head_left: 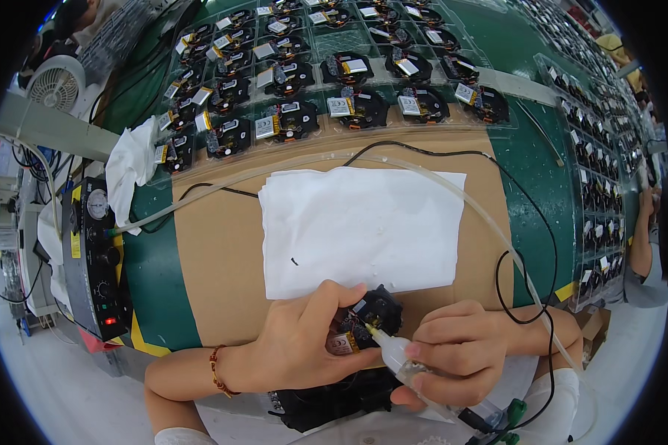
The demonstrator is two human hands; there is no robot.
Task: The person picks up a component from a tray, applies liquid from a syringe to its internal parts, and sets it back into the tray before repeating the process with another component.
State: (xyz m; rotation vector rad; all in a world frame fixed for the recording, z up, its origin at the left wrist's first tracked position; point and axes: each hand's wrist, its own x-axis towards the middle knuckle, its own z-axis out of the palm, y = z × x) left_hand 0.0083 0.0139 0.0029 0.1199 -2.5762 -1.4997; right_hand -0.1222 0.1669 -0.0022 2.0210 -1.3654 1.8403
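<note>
Apparently to leave its wired face open, the left hand [297, 343] grips the black module [384, 305] at its side, beside the near edge of the white sheet [364, 230] on the bench [154, 285]. The right hand [462, 350] grasps the dispenser [395, 354] behind its nozzle, slanted presumably for aim; whether the tip touches is unclear.

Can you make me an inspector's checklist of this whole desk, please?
Surface: green table, brown cardboard on it, white sheet on top.
Work things: black part; white dispenser, pointed at it.
Clutter: dark scrap on the sheet; crumpled white cloth.
Grips: left hand holds the black part; right hand holds the dispenser.
Cables: black cable loops at right; clear tube arches over the cardboard.
Surroundings: trays of black units, fan, control box, co-worker's arm.
</note>
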